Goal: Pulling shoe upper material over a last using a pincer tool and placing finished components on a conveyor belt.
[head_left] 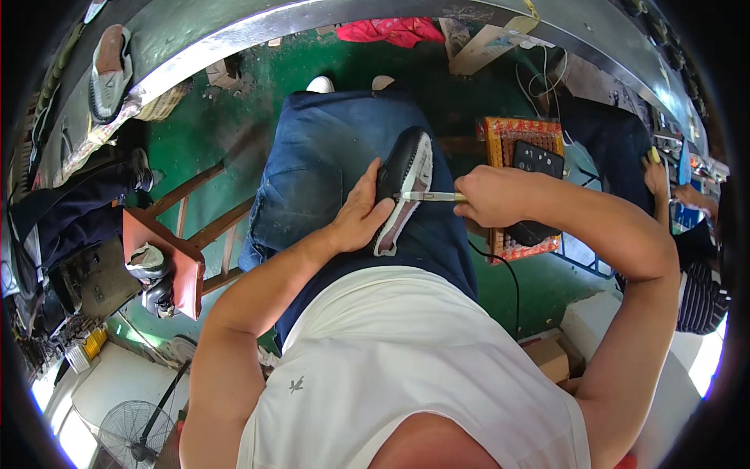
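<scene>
A black shoe upper [397, 170] lies across my lap, its pale and brown underside facing right and its toe pointing away from me. My left hand [361, 209] grips its left side, with the thumb over the near edge. My right hand [494, 197] is closed around a slim metal hand tool [434, 197] with a light, flat shank. The tool's tip reaches the edge of the shoe's underside beside my left thumb. What kind of tool it is I cannot make out. Blue denim [301, 164] covers my lap beneath the shoe.
A metal-edged workbench [266, 27] curves across the far side, bearing another shoe [109, 74] at left. Left of me, a red-topped stool [183, 273] holds shoes. At right are a beaded seat [496, 148] with a black phone-like object [539, 159], a cable [514, 285] and a co-worker's hand [655, 176].
</scene>
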A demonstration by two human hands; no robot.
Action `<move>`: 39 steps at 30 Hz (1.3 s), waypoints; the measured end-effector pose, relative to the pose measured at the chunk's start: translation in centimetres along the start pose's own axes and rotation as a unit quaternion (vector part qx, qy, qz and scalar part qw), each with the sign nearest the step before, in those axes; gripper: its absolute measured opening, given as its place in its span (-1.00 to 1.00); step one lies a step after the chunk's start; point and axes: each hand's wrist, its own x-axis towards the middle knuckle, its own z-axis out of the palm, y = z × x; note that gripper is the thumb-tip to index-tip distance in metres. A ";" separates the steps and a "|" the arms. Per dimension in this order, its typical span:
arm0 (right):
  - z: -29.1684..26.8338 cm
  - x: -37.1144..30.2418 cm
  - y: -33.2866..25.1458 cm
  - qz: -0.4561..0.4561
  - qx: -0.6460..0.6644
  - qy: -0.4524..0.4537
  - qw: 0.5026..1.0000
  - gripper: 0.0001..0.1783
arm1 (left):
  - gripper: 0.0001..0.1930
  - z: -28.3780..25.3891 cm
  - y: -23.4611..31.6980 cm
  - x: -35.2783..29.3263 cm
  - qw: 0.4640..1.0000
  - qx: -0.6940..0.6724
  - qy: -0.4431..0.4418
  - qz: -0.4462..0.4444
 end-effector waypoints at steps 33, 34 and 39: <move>12.0 5.1 -0.9 -0.003 0.563 0.220 0.797 -0.70 | -0.36 0.6 4.9 0.8 0.964 0.256 0.069 0.004; 10.7 3.7 0.8 0.000 0.608 0.091 0.789 -0.71 | -0.38 0.6 5.5 0.9 0.959 0.279 0.051 -0.009; 7.1 0.9 1.2 0.002 0.523 0.207 0.827 -0.58 | -0.44 0.8 5.7 1.0 0.950 0.309 0.039 -0.016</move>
